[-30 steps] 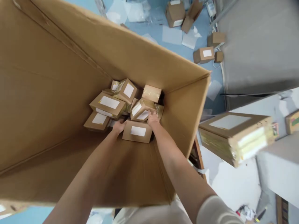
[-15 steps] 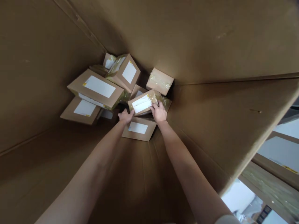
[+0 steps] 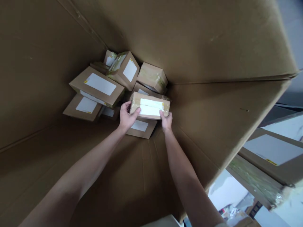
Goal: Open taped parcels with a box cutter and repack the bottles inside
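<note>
Between my two hands is a small taped cardboard box [image 3: 151, 107] with a white label on its upper face. My left hand [image 3: 127, 116] grips its left end, thumb on top near the label. My right hand [image 3: 166, 120] holds the right end, its thumb also over the label's edge; the fingers beneath are partly hidden. Under the held box lies another labelled cardboard box [image 3: 144, 127], partly covered. Just behind it sits a taped box [image 3: 151, 76] against the carton wall.
All this is deep inside a large cardboard carton [image 3: 203, 113] with tall walls. At the left is a pile of several boxes, among them a wide labelled box [image 3: 100, 85]. Outside the carton, at the right, stands a big labelled box [image 3: 274, 151].
My hands have taken hold of the small box by both ends and turned it roughly level. The taped box behind it has shifted left and shows another side.
</note>
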`<action>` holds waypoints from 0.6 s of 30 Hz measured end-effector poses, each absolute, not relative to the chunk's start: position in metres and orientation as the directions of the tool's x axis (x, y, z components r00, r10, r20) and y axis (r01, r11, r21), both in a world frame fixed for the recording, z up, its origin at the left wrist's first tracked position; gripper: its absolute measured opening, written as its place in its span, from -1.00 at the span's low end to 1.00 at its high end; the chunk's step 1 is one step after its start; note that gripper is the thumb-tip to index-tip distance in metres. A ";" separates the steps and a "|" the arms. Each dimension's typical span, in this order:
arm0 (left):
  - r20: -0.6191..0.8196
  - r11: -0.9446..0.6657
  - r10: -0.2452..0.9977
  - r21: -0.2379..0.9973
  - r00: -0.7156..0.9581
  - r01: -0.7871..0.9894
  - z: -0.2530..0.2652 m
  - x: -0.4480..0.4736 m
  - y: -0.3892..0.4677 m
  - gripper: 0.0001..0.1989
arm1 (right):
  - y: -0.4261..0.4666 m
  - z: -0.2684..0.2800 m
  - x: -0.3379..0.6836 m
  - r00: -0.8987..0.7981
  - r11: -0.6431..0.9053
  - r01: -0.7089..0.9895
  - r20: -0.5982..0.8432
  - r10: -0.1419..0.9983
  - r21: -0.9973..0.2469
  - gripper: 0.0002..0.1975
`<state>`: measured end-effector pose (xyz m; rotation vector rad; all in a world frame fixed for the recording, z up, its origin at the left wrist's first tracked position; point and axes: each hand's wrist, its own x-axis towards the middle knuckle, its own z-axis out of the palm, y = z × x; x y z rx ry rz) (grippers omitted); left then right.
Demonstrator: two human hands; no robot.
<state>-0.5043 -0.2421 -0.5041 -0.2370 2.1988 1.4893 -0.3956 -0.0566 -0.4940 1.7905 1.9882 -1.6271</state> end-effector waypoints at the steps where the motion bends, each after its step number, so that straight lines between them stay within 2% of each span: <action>1: -0.485 0.451 0.137 0.807 -0.864 -0.381 -0.502 -0.507 -0.251 -0.36 | -0.067 -0.491 -0.389 -0.319 -0.251 0.714 -0.623 0.714 -0.653 -0.38; 5: -0.646 0.600 0.187 0.671 -0.740 -0.435 -0.515 -0.511 -0.287 -0.34 | -0.103 -0.494 -0.372 -0.368 -0.433 0.636 -0.745 0.557 -0.638 -0.31; 7: -0.694 0.556 0.194 0.660 -0.693 -0.505 -0.525 -0.513 -0.297 -0.33 | -0.110 -0.502 -0.372 -0.387 -0.469 0.628 -0.773 0.503 -0.621 -0.31; 9: -0.702 0.457 0.236 0.691 -0.672 -0.560 -0.532 -0.516 -0.298 -0.33 | -0.109 -0.508 -0.379 -0.385 -0.466 0.625 -0.766 0.515 -0.627 -0.29; 13: -0.619 0.378 0.325 0.778 -0.715 -0.502 -0.537 -0.534 -0.286 -0.32 | -0.095 -0.510 -0.403 -0.416 -0.399 0.608 -0.703 0.576 -0.686 -0.29; 18: -0.429 0.299 0.374 0.895 -0.822 -0.331 -0.542 -0.580 -0.262 -0.21 | -0.066 -0.501 -0.444 -0.567 -0.214 0.500 -0.504 0.652 -0.839 -0.32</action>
